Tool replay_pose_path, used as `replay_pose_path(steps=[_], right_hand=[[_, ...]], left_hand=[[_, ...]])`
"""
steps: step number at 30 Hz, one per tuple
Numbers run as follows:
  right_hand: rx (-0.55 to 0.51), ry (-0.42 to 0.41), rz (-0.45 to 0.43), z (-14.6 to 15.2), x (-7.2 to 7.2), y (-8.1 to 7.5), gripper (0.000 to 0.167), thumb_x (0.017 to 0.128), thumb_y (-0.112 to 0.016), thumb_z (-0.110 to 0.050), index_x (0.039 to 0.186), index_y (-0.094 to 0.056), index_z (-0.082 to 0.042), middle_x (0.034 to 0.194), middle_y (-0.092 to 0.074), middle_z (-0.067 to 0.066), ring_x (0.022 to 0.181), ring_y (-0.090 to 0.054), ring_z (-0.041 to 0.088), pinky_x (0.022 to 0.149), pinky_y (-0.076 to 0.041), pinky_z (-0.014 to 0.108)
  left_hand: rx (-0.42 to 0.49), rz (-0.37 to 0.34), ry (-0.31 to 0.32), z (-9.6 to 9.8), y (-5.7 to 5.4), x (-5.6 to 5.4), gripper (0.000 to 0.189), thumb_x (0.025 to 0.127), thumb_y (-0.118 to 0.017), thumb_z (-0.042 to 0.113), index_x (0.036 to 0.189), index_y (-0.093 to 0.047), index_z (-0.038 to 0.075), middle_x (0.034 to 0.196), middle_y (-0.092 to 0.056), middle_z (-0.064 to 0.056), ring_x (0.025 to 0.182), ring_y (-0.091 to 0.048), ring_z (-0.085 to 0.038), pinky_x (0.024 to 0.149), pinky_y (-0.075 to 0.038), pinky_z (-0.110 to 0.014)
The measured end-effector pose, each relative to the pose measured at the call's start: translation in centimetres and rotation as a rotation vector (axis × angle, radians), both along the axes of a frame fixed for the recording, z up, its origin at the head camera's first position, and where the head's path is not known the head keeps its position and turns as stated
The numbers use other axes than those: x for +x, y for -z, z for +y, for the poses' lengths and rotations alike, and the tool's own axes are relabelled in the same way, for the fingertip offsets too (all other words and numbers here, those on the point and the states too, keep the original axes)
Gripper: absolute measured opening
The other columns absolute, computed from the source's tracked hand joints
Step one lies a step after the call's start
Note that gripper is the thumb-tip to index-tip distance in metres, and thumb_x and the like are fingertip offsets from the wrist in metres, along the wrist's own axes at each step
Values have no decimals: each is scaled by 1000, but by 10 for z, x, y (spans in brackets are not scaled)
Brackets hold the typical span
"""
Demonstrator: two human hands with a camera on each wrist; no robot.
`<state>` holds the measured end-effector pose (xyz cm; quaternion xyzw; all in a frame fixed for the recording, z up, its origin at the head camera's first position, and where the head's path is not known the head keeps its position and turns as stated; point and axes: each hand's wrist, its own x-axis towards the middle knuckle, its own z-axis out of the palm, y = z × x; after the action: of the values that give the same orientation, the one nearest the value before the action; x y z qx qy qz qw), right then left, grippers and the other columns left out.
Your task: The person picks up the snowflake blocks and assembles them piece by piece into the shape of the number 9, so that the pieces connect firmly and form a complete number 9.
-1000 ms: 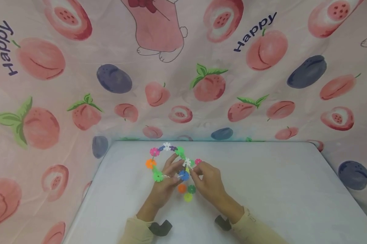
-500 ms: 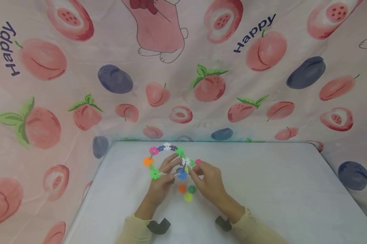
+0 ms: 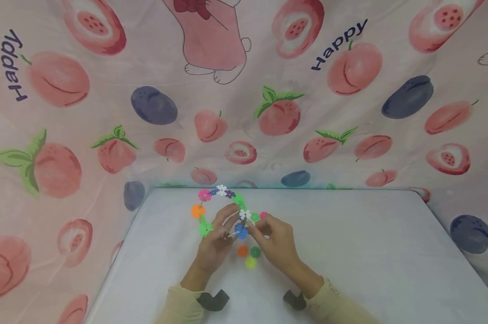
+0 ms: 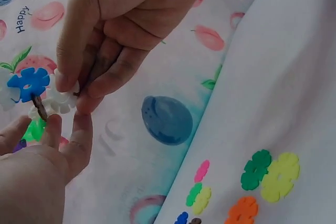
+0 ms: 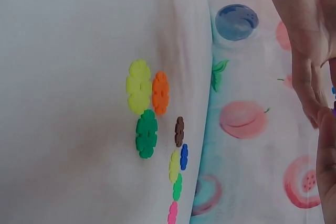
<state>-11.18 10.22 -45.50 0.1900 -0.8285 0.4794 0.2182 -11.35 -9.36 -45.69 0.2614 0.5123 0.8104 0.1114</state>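
Observation:
My left hand (image 3: 214, 243) grips a curved chain of plastic snowflake discs, with an orange disc (image 3: 198, 211), a pink disc (image 3: 205, 195) and a white disc (image 3: 221, 190) along its arc. A blue disc (image 4: 30, 84) and a brown disc (image 4: 39, 107) sit near its fingertips, at the chain's near end. Between thumb and fingers my right hand (image 3: 279, 243) pinches another white disc (image 4: 63, 95), partly covered by the fingers, close beside the blue one. Both hands are raised over the white table (image 3: 369, 252), their fingertips nearly meeting.
Loose orange (image 3: 242, 251), dark green (image 3: 255, 252) and yellow (image 3: 250, 263) discs lie together below the hands. Farther back are smaller-looking pink (image 5: 172, 213), green (image 5: 178, 187), yellow (image 5: 174, 166), blue (image 5: 184, 157) and brown (image 5: 179, 131) discs. A fruit-printed cloth (image 3: 236, 112) hangs behind the table.
My left hand has shifted slightly left, and the chain's arc has tipped up a little. The blue disc has moved slightly left with it. My right hand keeps its pinch, almost in place.

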Motion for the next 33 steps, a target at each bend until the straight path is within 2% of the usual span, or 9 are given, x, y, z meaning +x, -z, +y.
replay_pose_path(steps=[6, 8, 10, 14, 19, 26, 33], right_hand=[[-17, -11, -11, 0, 1, 0, 14, 88, -79, -9, 86, -66, -13, 82, -76, -2, 75, -73, 6, 70, -60, 23], [-18, -15, -6, 0, 1, 0, 15, 88, -79, -8, 85, -65, -13, 81, -76, -2, 75, -73, 6, 69, -60, 23], [-21, -22, 2, -1, 2, 0, 15, 88, -79, -8, 86, -65, -13, 81, -76, -2, 74, -73, 6, 69, -60, 23], [-40, -40, 13, -1, 2, 0, 14, 88, -78, -7, 86, -65, -12, 81, -77, -2, 73, -72, 5, 67, -60, 23], [-58, -33, 10, -2, 2, -1, 14, 88, -78, -8, 87, -65, -11, 82, -77, -2, 73, -72, 5, 67, -60, 23], [-68, -3, 78, -5, 2, 1, 14, 87, -77, -3, 87, -64, -8, 79, -73, 0, 78, -74, 11, 73, -62, 26], [-50, 31, 106, -4, 0, 2, 16, 86, -79, -2, 85, -64, -8, 76, -69, 0, 78, -73, 11, 74, -62, 25]], left_hand=[[-13, 25, 45, 0, 4, -3, 61, 97, -27, 18, 154, -32, -5, 166, -32, -6, 152, -29, -15, 124, -7, -50], [-15, 27, 49, 0, 5, -4, 61, 97, -27, 18, 154, -33, -5, 165, -34, -5, 152, -28, -15, 124, -5, -51], [-11, 36, 53, 0, 6, -4, 62, 97, -26, 18, 154, -33, -5, 165, -35, -5, 154, -27, -14, 124, -7, -48], [10, 68, 67, 1, 5, -5, 61, 97, -24, 17, 154, -34, -4, 164, -37, -10, 147, -38, -16, 122, -23, -40], [40, 86, 81, 3, 2, -4, 62, 97, -22, 16, 155, -33, -2, 162, -38, -15, 142, -44, -19, 118, -31, -40], [144, 32, 142, 9, 1, -1, 60, 100, -19, 18, 157, -30, 1, 165, -32, -12, 145, -43, -18, 118, -38, -38], [120, -28, 103, 12, 2, 4, 60, 103, -14, 22, 158, -32, 5, 167, -24, -15, 146, -43, -21, 118, -38, -40]])
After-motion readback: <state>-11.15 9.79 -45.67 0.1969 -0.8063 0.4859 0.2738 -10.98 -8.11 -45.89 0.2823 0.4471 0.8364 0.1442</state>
